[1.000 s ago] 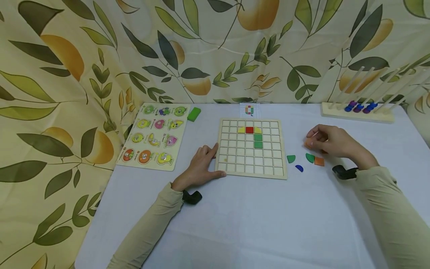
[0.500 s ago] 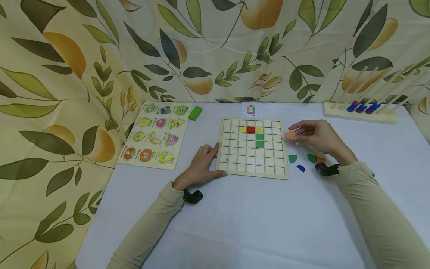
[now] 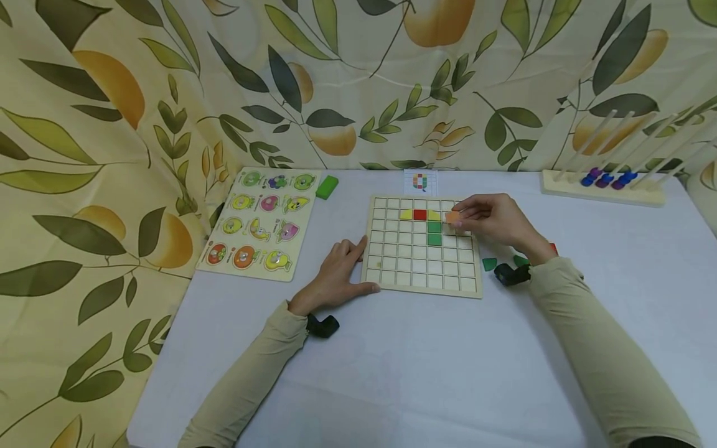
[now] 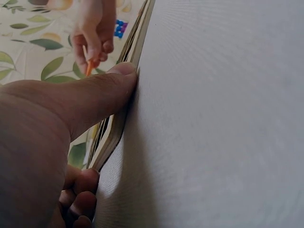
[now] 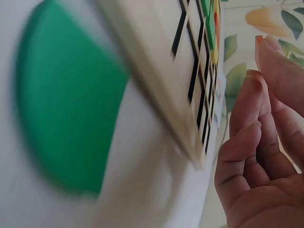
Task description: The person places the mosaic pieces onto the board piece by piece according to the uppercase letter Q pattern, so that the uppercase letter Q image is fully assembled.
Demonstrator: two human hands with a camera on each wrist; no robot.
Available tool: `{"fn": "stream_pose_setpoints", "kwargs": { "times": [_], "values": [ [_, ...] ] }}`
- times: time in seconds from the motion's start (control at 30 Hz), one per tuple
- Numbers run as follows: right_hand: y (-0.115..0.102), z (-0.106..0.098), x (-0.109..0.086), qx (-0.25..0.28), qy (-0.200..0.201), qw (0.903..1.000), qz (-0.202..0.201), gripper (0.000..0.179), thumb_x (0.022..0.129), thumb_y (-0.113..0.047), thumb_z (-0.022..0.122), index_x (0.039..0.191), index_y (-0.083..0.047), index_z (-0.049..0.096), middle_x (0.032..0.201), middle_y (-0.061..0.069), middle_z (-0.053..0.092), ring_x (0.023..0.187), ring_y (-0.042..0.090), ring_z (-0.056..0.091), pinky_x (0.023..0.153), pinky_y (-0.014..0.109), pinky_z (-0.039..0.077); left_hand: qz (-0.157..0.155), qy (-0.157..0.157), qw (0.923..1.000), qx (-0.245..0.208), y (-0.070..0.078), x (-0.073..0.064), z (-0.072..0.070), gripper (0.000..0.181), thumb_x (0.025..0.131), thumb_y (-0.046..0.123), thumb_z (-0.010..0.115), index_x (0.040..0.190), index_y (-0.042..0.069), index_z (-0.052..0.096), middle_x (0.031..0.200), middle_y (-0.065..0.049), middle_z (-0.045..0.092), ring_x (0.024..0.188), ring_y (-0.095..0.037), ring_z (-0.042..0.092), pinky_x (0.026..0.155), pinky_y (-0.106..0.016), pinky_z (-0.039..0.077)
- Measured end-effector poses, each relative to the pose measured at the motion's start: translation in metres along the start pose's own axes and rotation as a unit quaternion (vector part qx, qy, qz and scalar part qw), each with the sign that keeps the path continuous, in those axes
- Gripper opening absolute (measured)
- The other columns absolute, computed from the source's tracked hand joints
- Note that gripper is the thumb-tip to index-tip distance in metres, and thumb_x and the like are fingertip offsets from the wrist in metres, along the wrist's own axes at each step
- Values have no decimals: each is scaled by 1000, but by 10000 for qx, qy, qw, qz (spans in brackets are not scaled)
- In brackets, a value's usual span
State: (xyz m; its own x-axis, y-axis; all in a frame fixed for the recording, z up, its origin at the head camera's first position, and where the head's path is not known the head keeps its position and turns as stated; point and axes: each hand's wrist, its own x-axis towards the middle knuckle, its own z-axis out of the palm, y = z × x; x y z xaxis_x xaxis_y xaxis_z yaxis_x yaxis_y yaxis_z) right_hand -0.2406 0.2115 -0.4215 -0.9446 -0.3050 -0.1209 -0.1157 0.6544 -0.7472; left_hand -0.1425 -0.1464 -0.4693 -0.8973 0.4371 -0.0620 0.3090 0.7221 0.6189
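Observation:
My right hand point(image 3: 493, 225) pinches an orange tile point(image 3: 453, 217) over the upper right of the wooden grid board point(image 3: 386, 289). In the right wrist view only the edge of that orange tile point(image 5: 259, 50) shows at the fingertips. Set in the board are a red square point(image 3: 419, 214) between two yellow pieces and two green squares point(image 3: 434, 233) below the right yellow one. My left hand point(image 3: 336, 274) braces the board's lower left corner, its thumb against the front edge and its index finger along the left side. The left wrist view shows the left thumb point(image 4: 102, 92) touching the board's edge.
Green pieces point(image 3: 490, 264) lie right of the board, partly hidden by my right wrist, with a bit of red beyond it. A pattern card point(image 3: 420, 181) lies behind the board. A fruit puzzle board point(image 3: 257, 224), a green block point(image 3: 327, 187) and a bead-peg stand point(image 3: 605, 188) stand farther out.
My right hand has carried the orange tile leftward from the loose pieces to above the board's upper right cells. The left hand keeps its place at the corner.

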Motion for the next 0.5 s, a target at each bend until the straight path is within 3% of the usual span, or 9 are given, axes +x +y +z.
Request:
{"fn": "stream_pose_setpoints", "kwargs": {
  "times": [0.5],
  "values": [
    [-24, 26, 21, 364, -154, 9992, -16, 39, 92, -26, 86, 125, -7, 77, 108, 13, 79, 93, 15, 70, 80, 22, 49, 17, 13, 10000, 14, -1, -1, 0, 108, 90, 41, 86, 167, 0, 24, 120, -12, 50, 106, -22, 39, 86, -32, 32]
  ]
}}
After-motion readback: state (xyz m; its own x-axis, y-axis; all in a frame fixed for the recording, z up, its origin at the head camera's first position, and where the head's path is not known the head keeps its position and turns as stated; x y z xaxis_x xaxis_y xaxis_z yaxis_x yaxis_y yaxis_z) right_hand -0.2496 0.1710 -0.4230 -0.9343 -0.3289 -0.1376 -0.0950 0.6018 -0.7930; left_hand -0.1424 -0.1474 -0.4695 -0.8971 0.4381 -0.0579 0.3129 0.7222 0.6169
